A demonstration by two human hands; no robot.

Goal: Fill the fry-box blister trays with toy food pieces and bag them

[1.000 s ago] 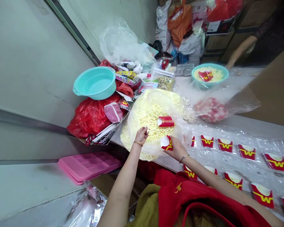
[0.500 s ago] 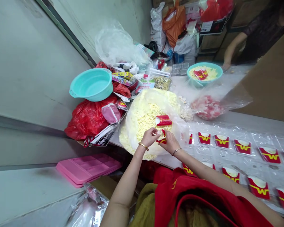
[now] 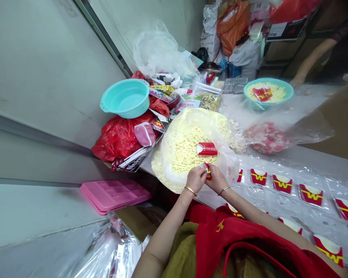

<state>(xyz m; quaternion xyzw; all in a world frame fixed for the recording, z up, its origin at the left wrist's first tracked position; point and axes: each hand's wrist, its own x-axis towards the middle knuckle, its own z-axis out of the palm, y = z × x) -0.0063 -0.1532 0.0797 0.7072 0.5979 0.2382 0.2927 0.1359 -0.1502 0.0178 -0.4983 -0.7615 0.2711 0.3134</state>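
Over the near edge of an open plastic bag (image 3: pixel 171 170) full of pale yellow stick-shaped pieces (image 3: pixel 188 148), my two hands meet at a small red fries carton (image 3: pixel 208 174). My right hand (image 3: pixel 218 180) is closed around its right side. My left hand (image 3: pixel 196 180) has its fingers pinched together at the carton's left end; what lies between the fingertips is mostly hidden. A second red fries carton (image 3: pixel 208 148) rests on the pale pieces just beyond my hands.
Rows of flat red cartons (image 3: pixel 282 183) in clear plastic lie to the right. Behind stand a bag of pink-and-white pieces (image 3: pixel 267 137) and a turquoise bowl (image 3: pixel 290 92) of pale pieces. Another turquoise basin (image 3: pixel 126 101) sits on a red bag (image 3: pixel 116 137) at left. A co-worker's arm (image 3: pixel 311 63) reaches in.
My hands have drawn closer together and lower, toward my body, with the carton between them. The view has shifted, so the surroundings appear further right.
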